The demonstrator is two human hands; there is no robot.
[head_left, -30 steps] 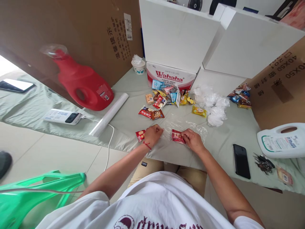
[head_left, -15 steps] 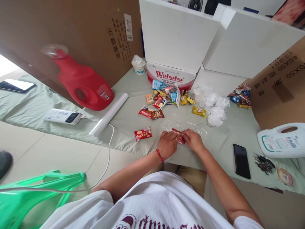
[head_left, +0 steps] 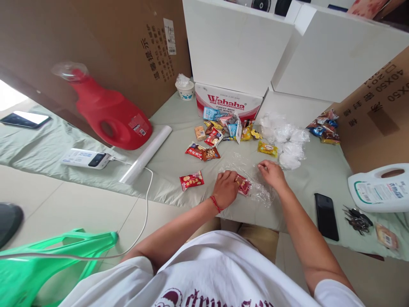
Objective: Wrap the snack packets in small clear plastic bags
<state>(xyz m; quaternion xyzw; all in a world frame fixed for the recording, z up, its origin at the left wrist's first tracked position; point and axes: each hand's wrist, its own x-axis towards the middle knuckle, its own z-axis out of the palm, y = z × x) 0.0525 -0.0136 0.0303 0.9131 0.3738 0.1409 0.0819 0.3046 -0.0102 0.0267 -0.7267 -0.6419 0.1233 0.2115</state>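
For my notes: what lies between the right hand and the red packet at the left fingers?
The head view shows clear plastic film between the right hand and the red packet.

A small red packet lies slightly aslant (its left end is hidden) amid thin clear plastic film, which spreads wrinkled beyond it and bunches loosely at its right.

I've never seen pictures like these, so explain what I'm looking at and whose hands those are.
There's no robot: these are a person's bare hands, all seen from one camera worn on their head. The left hand has its fingers on a dark red packet amid clear film. The right hand is by the film; whether it grips any is hard to tell. On the pale green cloth lie a bright red packet, other snack packets, crumpled clear bundles, a white roll and a black phone.
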